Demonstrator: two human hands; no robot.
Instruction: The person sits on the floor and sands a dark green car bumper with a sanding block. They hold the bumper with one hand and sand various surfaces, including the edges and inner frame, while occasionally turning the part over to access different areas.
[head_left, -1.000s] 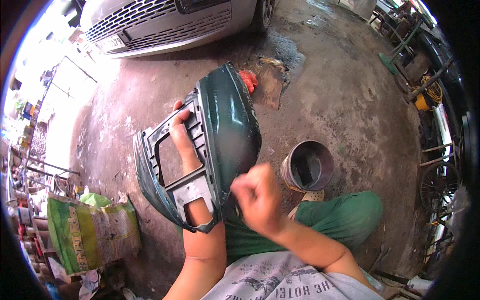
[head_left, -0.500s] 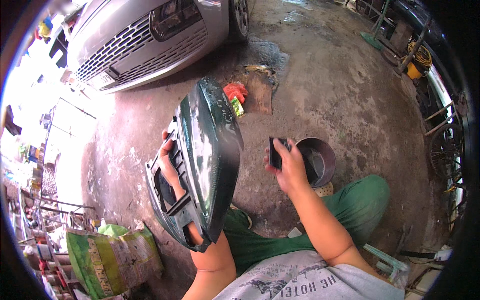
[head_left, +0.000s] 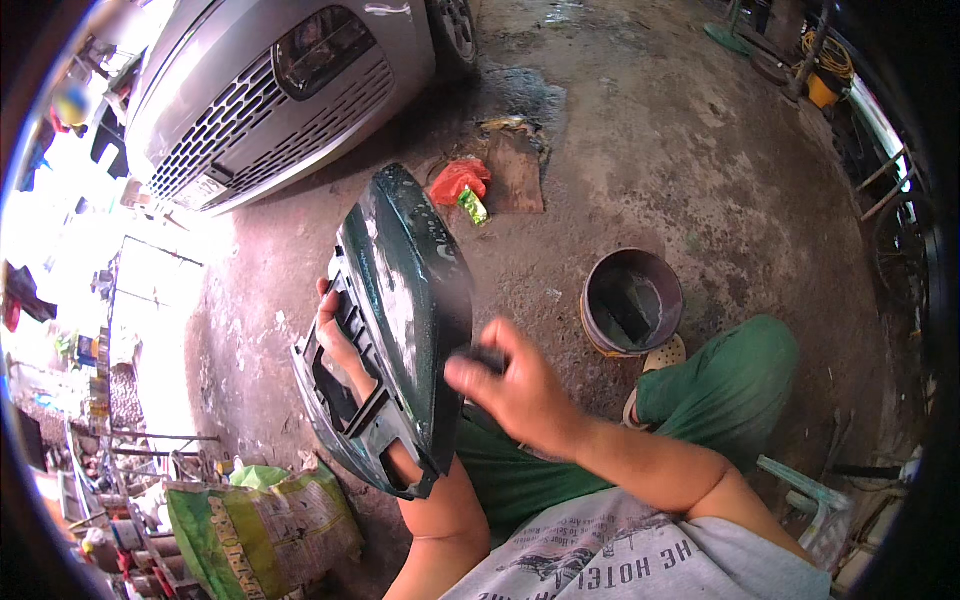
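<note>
A dark green, glossy, wet-looking plastic vehicle panel (head_left: 405,290) with an open black frame along its left side stands tilted in front of me. My left hand (head_left: 335,325) reaches through the frame's openings from behind, its fingers curled over a rib. My right hand (head_left: 515,390) is at the panel's right edge, blurred by motion. Between its thumb and fingers is a small dark flat pad (head_left: 487,358), mostly hidden; whether it touches the panel I cannot tell.
A round bucket (head_left: 590,325) with water and a dark piece inside stands beside my right foot. Ahead lie an orange-red plastic bag (head_left: 460,182) and a brown board (head_left: 515,175). A silver car (head_left: 250,110) is parked far left; a green sack (head_left: 265,530) sits near left.
My right hand has moved left with the pad, from beside the bucket to the panel's right edge. My left hand still grips the panel, which has shifted slightly left in view.
</note>
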